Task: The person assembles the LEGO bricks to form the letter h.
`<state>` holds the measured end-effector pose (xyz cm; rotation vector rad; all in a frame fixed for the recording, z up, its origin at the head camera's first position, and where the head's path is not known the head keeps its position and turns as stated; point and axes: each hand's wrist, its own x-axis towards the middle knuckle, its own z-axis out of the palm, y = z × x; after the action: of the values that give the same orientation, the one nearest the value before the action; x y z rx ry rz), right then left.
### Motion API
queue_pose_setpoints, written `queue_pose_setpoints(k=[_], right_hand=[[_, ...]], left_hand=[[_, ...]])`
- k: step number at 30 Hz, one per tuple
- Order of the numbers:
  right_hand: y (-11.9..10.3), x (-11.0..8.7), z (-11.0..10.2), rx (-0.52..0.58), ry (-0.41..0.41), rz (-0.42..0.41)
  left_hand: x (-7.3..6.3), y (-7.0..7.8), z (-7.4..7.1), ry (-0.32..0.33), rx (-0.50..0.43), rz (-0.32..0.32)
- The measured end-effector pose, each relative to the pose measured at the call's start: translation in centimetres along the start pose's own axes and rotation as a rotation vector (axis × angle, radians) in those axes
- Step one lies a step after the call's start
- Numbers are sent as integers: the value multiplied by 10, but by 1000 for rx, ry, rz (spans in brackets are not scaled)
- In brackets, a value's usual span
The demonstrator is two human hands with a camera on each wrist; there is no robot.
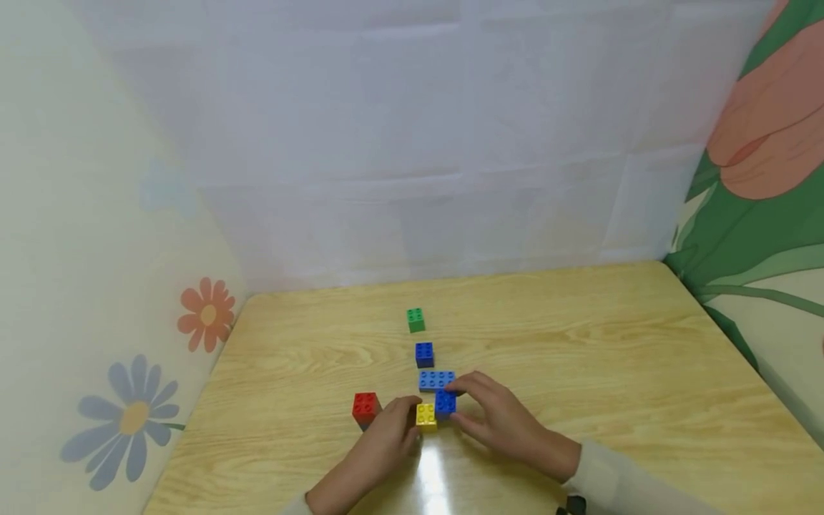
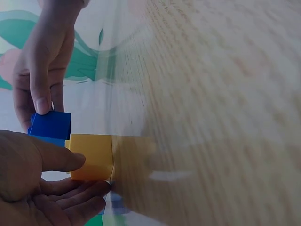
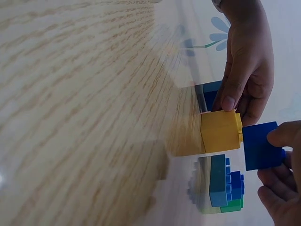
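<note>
I log: one glossy wood-grain table; behind it, creased white sheeting; flower-printed walls either side. One yellow block, smooth, squarish, studded, standing on the table, pinched by the left hand. One blue block, likewise studded, raised near the yellow one's top, gripped by the right hand.

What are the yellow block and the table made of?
The yellow block is probably hard plastic, smooth with a slight shine: it has crisp edges and neat round studs. The table has a glossy wood look, with grain lines and a bright glare; it could be real wood or just a printed top.
</note>
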<state>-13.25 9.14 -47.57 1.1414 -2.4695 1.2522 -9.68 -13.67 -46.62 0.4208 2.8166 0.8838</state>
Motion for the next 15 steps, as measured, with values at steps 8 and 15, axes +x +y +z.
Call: queue_pose_setpoints(k=[8,15], right_hand=[[-1,1,-1,12,15,-29],[-1,1,-1,16,31,-61]], left_hand=[[0,-2,4,14,20,50],[1,0,7,18,19,72]])
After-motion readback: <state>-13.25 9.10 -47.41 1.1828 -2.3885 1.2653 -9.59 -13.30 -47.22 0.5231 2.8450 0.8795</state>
